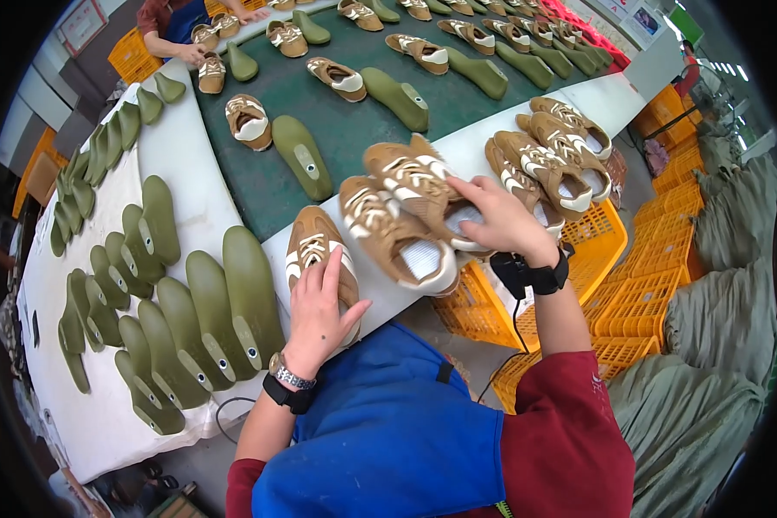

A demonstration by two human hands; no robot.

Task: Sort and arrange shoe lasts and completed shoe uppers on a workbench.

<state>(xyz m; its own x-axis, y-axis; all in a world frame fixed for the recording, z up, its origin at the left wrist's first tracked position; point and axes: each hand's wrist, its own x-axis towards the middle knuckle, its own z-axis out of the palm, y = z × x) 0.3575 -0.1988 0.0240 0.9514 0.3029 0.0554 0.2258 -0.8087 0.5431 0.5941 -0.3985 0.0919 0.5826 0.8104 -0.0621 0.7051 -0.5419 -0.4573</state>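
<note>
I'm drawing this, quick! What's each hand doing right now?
Left hand: open, fingers spread over a single brown-and-white lace-up sneaker.
Right hand: closed, holding another brown-and-white sneaker near its foot opening.

The left hand (313, 312) is seen from its back, palm down, the fingers (331, 270) extended beyond the knuckles and slightly parted, the thumb (352, 314) standing out to the right. Its forearm (266, 425) runs downward and to the left from the hand. The right hand (507, 221), above and to the right of the left, assumes a grasping pose: index finger (468, 192) directed leftward, thumb beneath. The right forearm (565, 324) descends below the hand.
</note>
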